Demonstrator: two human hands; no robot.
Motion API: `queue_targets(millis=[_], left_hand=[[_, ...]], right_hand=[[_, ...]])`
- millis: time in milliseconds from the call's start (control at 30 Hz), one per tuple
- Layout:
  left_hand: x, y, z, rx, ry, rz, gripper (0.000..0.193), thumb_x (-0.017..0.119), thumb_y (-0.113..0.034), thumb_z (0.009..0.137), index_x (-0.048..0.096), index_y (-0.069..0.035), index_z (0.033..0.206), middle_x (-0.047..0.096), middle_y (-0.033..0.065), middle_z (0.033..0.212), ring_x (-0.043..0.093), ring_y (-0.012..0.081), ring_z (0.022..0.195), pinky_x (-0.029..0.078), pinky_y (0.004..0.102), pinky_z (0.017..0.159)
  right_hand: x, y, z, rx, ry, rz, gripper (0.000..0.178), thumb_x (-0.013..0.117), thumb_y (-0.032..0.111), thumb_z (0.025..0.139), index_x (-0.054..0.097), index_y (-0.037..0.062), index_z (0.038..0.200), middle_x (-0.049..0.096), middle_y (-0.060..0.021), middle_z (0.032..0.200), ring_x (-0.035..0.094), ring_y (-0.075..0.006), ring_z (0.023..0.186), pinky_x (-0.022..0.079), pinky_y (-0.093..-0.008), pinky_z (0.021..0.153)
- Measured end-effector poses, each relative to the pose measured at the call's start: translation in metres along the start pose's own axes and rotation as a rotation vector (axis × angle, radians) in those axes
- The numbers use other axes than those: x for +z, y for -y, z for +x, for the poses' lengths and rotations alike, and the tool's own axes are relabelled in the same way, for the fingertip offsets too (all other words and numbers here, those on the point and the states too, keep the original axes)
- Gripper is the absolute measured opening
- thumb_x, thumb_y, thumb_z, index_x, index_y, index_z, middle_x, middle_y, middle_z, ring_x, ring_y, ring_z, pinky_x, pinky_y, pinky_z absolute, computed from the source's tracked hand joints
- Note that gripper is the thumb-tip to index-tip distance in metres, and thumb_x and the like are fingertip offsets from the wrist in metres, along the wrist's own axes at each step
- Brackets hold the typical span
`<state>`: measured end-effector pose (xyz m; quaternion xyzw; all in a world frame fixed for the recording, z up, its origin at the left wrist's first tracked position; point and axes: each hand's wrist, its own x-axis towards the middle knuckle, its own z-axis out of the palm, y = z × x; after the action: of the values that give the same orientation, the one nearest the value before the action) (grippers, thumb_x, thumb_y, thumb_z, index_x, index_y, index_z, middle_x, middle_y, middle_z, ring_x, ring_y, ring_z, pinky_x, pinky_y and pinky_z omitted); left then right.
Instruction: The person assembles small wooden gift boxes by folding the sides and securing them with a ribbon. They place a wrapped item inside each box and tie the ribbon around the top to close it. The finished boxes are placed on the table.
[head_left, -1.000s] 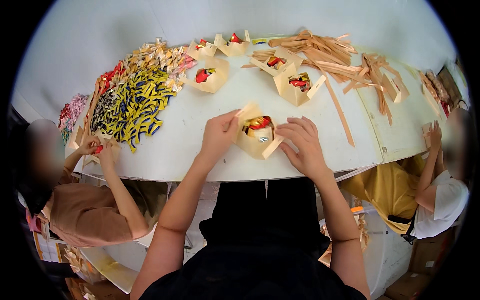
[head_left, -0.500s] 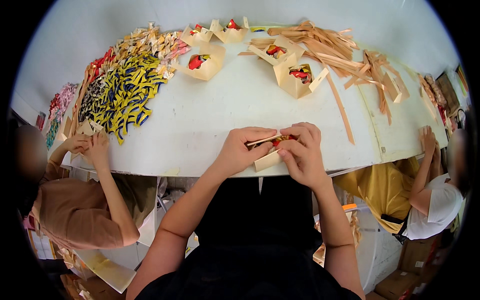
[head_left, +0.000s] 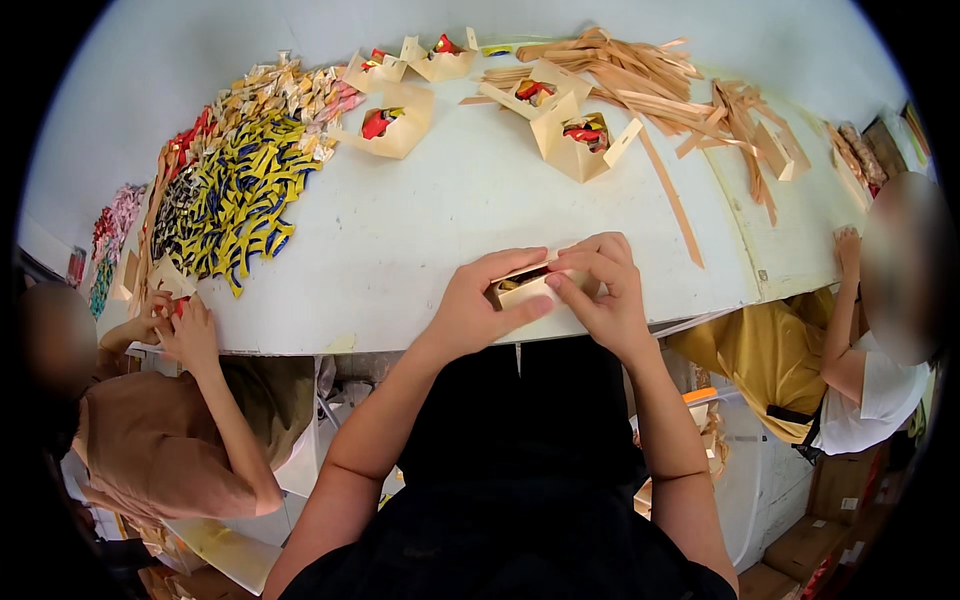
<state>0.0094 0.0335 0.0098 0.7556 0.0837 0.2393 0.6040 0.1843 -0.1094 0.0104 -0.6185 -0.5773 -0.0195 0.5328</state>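
Between my hands, at the table's near edge, is a small cream paper box with a narrow opening along its top; a little of the dark and yellow contents shows inside. My left hand grips the box from the left, thumb along its near wall and fingers over the far side. From the right, my right hand holds it too, its thumb and fingertips pressed on the top flaps at that end. The box's underside and right end are hidden by my fingers.
Several open cream boxes with red wrapped pieces stand farther back on the white table. A heap of yellow-and-blue wrapped pieces lies left; tan ribbon strips lie back right. Co-workers sit at left and right.
The box's flaps have come closer together, covering the red wrapped contents seen before. My left thumb has moved onto the near wall. The left co-worker's hands have shifted slightly.
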Motion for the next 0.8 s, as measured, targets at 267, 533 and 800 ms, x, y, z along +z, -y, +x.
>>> queue_targets(millis=[267,533,800], left_hand=[[0.001,0.003,0.002,-0.005,-0.010,0.036,0.056,0.083,-0.013,0.096,0.066,0.001,0.147,0.076,0.0135,0.133,0.071,0.0163,0.118,0.056,0.0318,0.102],[-0.001,-0.005,0.002,-0.007,-0.022,0.074,0.043,0.081,-0.011,0.098,0.073,0.000,0.139,0.079,0.0143,0.131,0.073,0.0152,0.117,0.056,0.0305,0.103],[0.002,0.000,-0.009,-0.002,-0.087,0.112,0.040,0.079,-0.012,0.100,0.073,0.000,0.138,0.078,0.0171,0.132,0.074,0.0186,0.116,0.056,0.0313,0.102]], right_hand=[[0.002,0.013,0.005,-0.103,0.071,-0.224,0.011,0.077,0.013,0.094,0.075,0.0090,0.104,0.068,-0.0056,0.117,0.059,-0.0297,0.116,0.046,-0.0452,0.102],[-0.025,0.011,0.024,-0.031,0.335,-0.105,0.017,0.082,0.013,0.090,0.077,0.0067,0.105,0.071,-0.0084,0.120,0.065,-0.0311,0.114,0.048,-0.0446,0.105],[-0.119,-0.045,-0.003,0.330,-0.333,-0.336,0.038,0.092,0.014,0.085,0.075,-0.0007,0.116,0.075,-0.0144,0.116,0.070,-0.0276,0.107,0.055,-0.0396,0.098]])
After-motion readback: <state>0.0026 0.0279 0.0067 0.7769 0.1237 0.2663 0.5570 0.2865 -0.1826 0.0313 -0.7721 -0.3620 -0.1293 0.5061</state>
